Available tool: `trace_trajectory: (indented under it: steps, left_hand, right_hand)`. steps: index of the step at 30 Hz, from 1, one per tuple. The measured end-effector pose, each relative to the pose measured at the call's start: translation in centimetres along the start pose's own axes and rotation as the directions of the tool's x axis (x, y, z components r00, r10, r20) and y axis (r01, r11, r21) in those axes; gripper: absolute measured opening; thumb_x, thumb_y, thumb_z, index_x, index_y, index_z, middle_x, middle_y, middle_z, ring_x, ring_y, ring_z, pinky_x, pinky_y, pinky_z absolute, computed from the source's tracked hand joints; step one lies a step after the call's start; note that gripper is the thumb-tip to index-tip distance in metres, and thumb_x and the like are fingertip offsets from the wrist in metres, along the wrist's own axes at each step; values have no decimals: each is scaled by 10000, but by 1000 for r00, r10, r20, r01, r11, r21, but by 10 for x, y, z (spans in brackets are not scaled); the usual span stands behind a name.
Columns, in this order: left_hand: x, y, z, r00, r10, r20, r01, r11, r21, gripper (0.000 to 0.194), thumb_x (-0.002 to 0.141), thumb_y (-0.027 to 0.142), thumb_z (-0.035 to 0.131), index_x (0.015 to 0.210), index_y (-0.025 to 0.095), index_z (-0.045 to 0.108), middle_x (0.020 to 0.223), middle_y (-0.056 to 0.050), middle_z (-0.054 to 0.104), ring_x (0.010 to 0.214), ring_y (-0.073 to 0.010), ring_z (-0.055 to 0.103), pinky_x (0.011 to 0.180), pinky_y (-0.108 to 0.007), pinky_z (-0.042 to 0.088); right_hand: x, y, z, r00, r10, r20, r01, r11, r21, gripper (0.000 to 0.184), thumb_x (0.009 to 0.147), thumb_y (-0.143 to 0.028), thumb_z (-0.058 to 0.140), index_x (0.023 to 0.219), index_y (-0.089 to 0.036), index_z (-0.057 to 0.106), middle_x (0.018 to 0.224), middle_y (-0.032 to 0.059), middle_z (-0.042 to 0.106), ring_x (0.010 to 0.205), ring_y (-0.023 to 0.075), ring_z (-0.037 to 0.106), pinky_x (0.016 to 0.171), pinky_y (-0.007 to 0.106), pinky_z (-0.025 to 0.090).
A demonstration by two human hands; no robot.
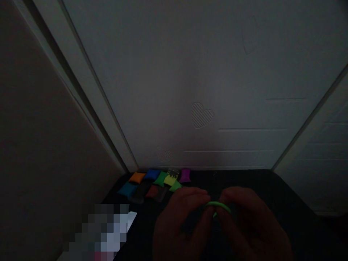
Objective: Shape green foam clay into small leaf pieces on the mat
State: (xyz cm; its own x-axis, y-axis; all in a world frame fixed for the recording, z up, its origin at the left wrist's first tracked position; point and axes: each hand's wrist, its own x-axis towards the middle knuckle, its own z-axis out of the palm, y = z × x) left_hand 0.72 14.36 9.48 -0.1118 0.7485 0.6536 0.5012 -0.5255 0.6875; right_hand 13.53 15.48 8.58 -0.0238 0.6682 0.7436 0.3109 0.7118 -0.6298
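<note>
Close together at the lower right, both my hands pinch a thin, curved strip of light green modelling clay [218, 205]. My left hand [181, 221] has its thumb and fingertips on the strip's left end. The right end lies between the thumb and fingers of my right hand [252, 223]. A small bit of the same green shows below, between the thumbs. Dim light hides the fingers' inner sides. Just beyond my left hand lies a light green packet [175, 186].
On the dark tabletop [239, 179], small packets lie along the back: orange [137, 177], blue [152, 174], teal [127, 189], yellow [170, 179], purple [185, 175] and reddish [152, 191]. A blurred-out bright item [115, 232] is at the lower left. A pale wall [168, 90] with an embossed heart rises behind.
</note>
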Motion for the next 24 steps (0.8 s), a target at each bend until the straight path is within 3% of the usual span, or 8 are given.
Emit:
trace_trajectory:
  steps: [3, 8, 14, 24]
  left_hand:
    - [0, 0, -1, 999, 43, -24, -42, 999, 17, 195, 658, 114, 609, 809, 236, 606, 828, -2, 642, 786, -146, 601, 685, -263, 510]
    - [0, -1, -3, 991, 127, 37, -129, 989, 67, 177, 664, 116, 600, 804, 224, 608, 820, -17, 635, 763, -149, 597, 656, -266, 510]
    - [0, 0, -2, 997, 76, 33, -75, 997, -10, 179, 678, 90, 578, 810, 210, 601, 814, -20, 625, 782, -137, 587, 667, -251, 504]
    - [6, 0, -9, 987, 15, 159, -2, 996, -86, 162, 687, 102, 582, 780, 226, 632, 772, 8, 649, 738, -115, 603, 653, -210, 501]
  right_hand:
    - [0, 1, 0, 1000, -24, 4, 24, 1000, -3, 324, 689, -83, 544, 962, -253, 507, 786, -20, 578, 675, 113, 567, 580, 216, 498]
    - [1, 2, 2, 999, 12, -36, -12, 1000, 10, 315, 695, -95, 549, 962, -260, 518, 805, -20, 577, 697, 114, 561, 602, 218, 498]
    - [-1, 1, 1, 997, 59, -42, -55, 994, 94, 335, 683, -97, 562, 968, -270, 528, 816, -18, 582, 716, 122, 573, 607, 229, 509]
    - [0, -1, 0, 991, 134, -8, -131, 976, 175, 339, 689, -96, 559, 970, -283, 531, 798, -30, 607, 696, 117, 599, 601, 218, 533]
